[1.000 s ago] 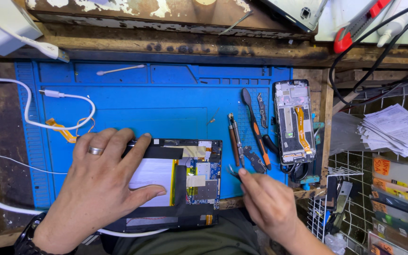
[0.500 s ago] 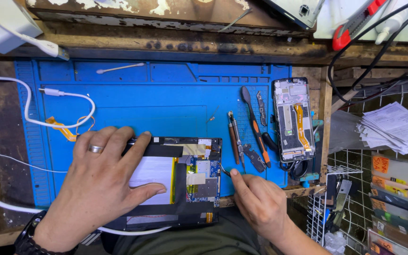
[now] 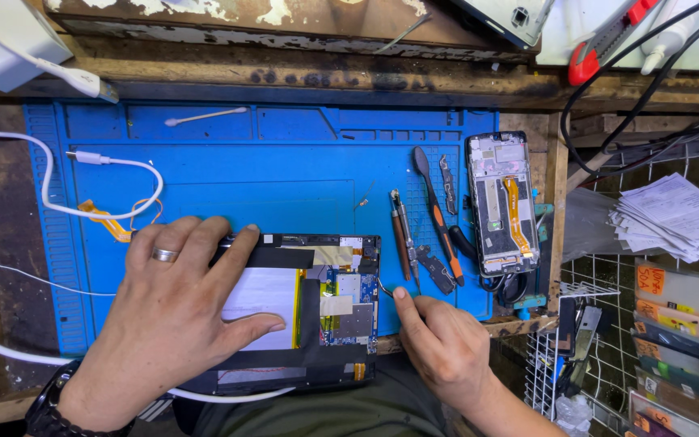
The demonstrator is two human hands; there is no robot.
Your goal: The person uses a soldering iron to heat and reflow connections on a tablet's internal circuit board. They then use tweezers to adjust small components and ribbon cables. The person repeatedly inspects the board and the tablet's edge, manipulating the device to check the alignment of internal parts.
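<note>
1. Two bare hands work over a blue mat (image 3: 285, 170) on a worn wooden bench.
2. An opened tablet (image 3: 317, 311) lies face down at the mat's near edge, its back off, with a white battery (image 3: 264, 295), black tape strips and a circuit board (image 3: 348, 303) showing.
3. Left hand (image 3: 167, 324), ring on one finger and a dark watch at the wrist, lies flat on the tablet's left part, fingers spread and pressing down, thumb across the battery.
4. Right hand (image 3: 442, 344) sits just right of the tablet at the mat's near edge. Its fingers are curled in, with the forefinger tip at a thin metal tool (image 3: 385, 286) beside the board's right edge. Whether it pinches the tool I cannot tell.
5. Right of the tablet lie tweezers (image 3: 402, 239), a spudger (image 3: 438, 214) with an orange grip and a small metal bar (image 3: 446, 184).
6. An opened phone (image 3: 502, 202) lies upright at the mat's right edge, an orange flex strip inside.
7. White cables (image 3: 95, 182) loop over the mat's left side, by an orange flex (image 3: 111, 222).
8. One cotton swab (image 3: 204, 117) rests at the mat's far edge.
</note>
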